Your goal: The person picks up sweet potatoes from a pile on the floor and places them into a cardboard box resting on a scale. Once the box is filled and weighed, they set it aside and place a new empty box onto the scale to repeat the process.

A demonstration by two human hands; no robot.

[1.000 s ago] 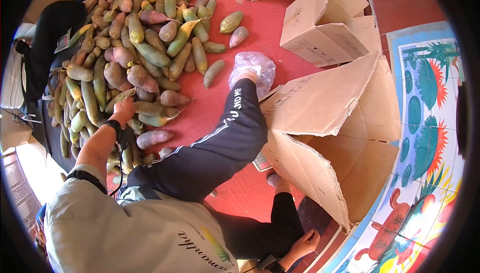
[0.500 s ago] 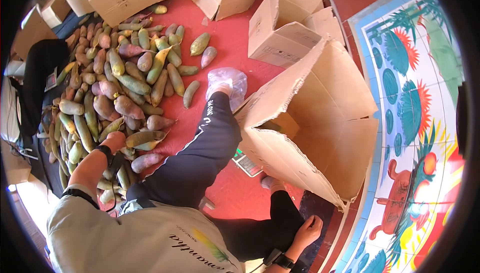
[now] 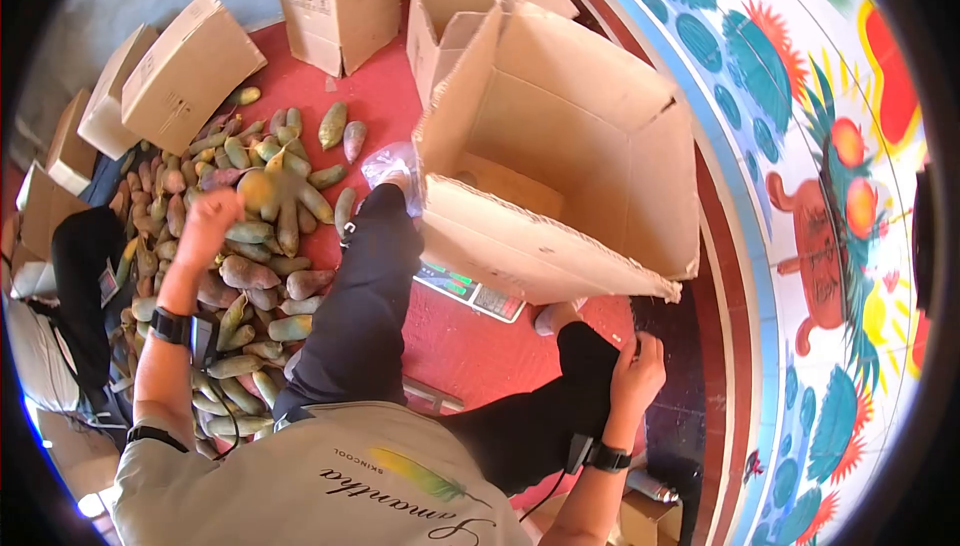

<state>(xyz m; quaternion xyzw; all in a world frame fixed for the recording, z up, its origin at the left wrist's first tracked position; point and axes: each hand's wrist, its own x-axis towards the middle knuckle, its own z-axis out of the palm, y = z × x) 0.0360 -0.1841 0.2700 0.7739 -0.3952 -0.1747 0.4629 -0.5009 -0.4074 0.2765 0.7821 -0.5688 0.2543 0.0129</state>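
Over the pile (image 3: 250, 276), left hand (image 3: 208, 218) fingers (image 3: 222, 204) fisted, blurred fruit (image 3: 258, 189) beside, axis unclear, right hand (image 3: 636, 374) curled

Pale grey T-shirt (image 3: 300, 476) with script lettering, lower centre; black white-piped trousers (image 3: 355, 306); 2 black cabled straps (image 3: 168, 326) behind left hand (image 3: 210, 216) and right hand (image 3: 638, 371).

left hand (image 3: 213, 214) grips a fruit (image 3: 258, 189) over the pile (image 3: 250, 272); right hand (image 3: 636, 374) (curled) rests by the open box (image 3: 540, 251).
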